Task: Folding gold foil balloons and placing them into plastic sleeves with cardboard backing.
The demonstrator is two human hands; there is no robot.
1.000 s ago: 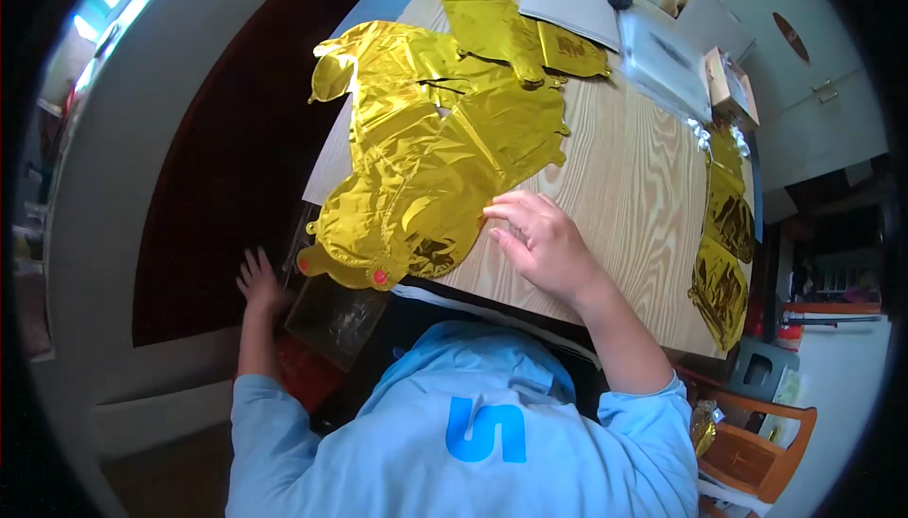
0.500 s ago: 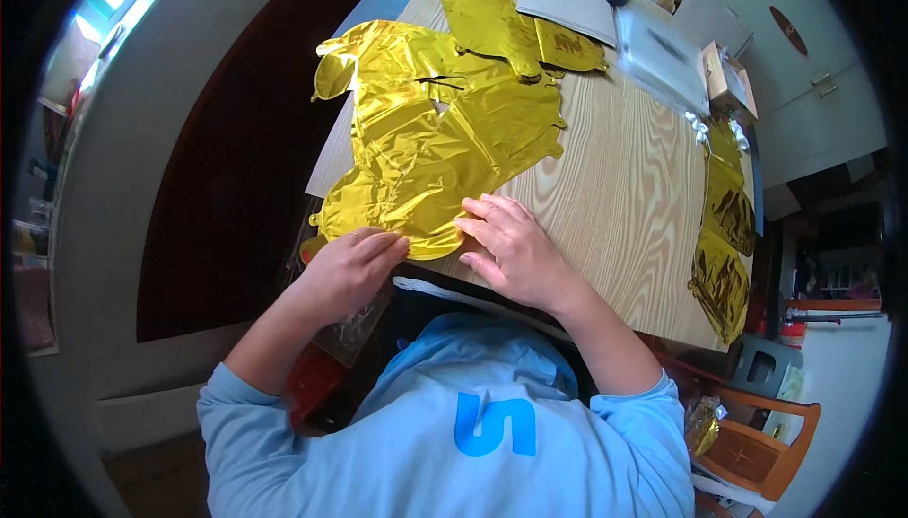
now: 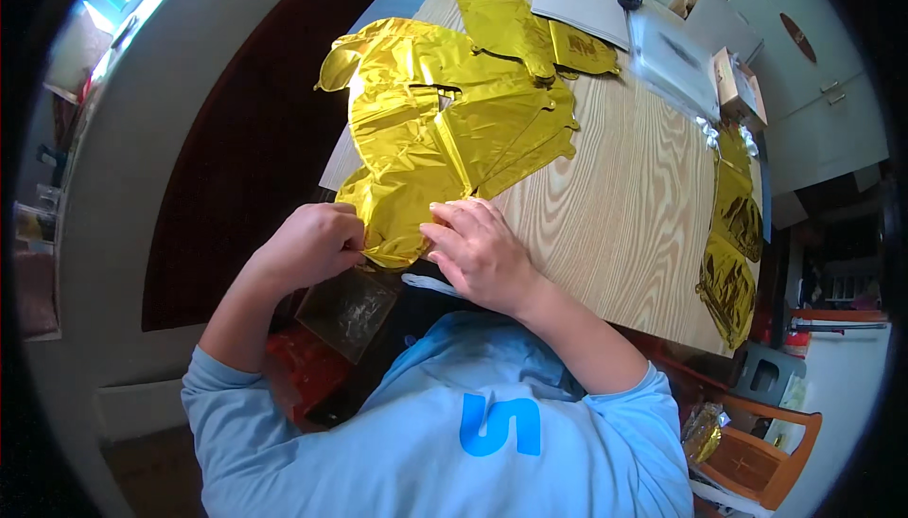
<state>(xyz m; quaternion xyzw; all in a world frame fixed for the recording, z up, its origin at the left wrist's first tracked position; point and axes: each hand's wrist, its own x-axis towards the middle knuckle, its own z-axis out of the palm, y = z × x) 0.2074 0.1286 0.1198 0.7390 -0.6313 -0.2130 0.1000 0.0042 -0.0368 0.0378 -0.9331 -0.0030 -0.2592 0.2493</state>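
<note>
A flat, creased gold foil balloon (image 3: pixel 407 130) lies across the near left of the table, its rounded lower end reaching the front edge. My left hand (image 3: pixel 317 245) is closed on the left side of that end, fingers curled in and their tips partly hidden. On the opposite side my right hand (image 3: pixel 480 251) grips the balloon's edge, with curved fingers over the foil and the thumb lower down. Small dark slits show near the balloon's middle. Behind it, another folded gold foil piece (image 3: pixel 487 12) touches its upper side.
White sheets (image 3: pixel 577 9), a clear plastic pack (image 3: pixel 667 59) and a small open box (image 3: pixel 740 87) sit at the back right. More gold foil balloons (image 3: pixel 728 277) lie along the table's right edge. A wooden chair (image 3: pixel 793 452) stands at the right.
My left hand has moved left and its fingers have curled in. The right hand has shifted slightly left, and the balloon's lower end is bunched narrower between them.
</note>
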